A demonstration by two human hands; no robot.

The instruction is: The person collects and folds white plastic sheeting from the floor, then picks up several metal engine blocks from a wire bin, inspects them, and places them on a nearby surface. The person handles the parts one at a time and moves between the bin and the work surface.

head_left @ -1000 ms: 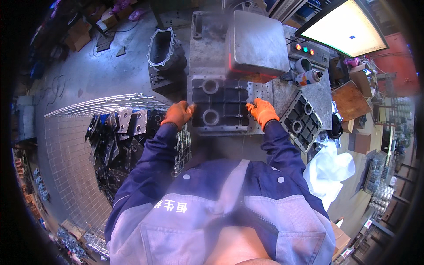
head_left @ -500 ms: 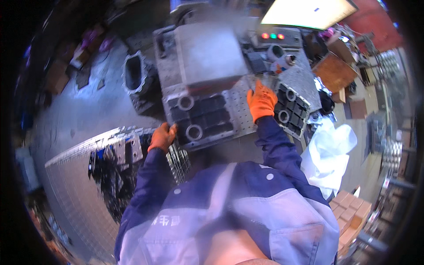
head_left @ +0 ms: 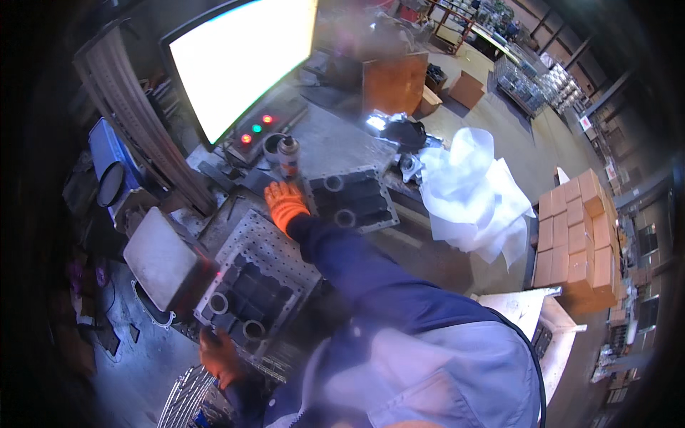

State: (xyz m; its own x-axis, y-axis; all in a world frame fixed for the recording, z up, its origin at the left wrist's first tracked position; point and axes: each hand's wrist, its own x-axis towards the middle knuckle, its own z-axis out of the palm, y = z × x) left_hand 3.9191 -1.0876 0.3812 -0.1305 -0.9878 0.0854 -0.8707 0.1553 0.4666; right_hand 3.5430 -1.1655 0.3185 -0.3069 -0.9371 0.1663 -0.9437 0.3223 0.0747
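Observation:
My left hand [head_left: 220,359], in an orange glove, is at the near left corner of a grey rectangular metal casting [head_left: 246,303] with two round rings. Its fingers are curled, and dark fingertips or a dark piece show at the casting's edge; what they hold is hidden. The casting rests on a perforated metal plate [head_left: 251,230]. Beyond the plate, my right hand [head_left: 287,207], also orange-gloved, lies with fingers stretched out and holds nothing visible. It is between a spray can [head_left: 288,155] and a second, similar casting [head_left: 353,200] on its right.
A grey metal box [head_left: 160,255] stands left of the first casting. At the back are a bright screen [head_left: 246,60] and a panel with lit buttons [head_left: 257,130]. White plastic sheeting [head_left: 467,192] and stacked cartons [head_left: 578,239] are on the right. A wire basket [head_left: 184,399] is at lower left.
My view has swung to the right, bringing the screen, sheeting and cartons further in. Both hands stay near the same spots by the castings, the right one with its fingers stretched out.

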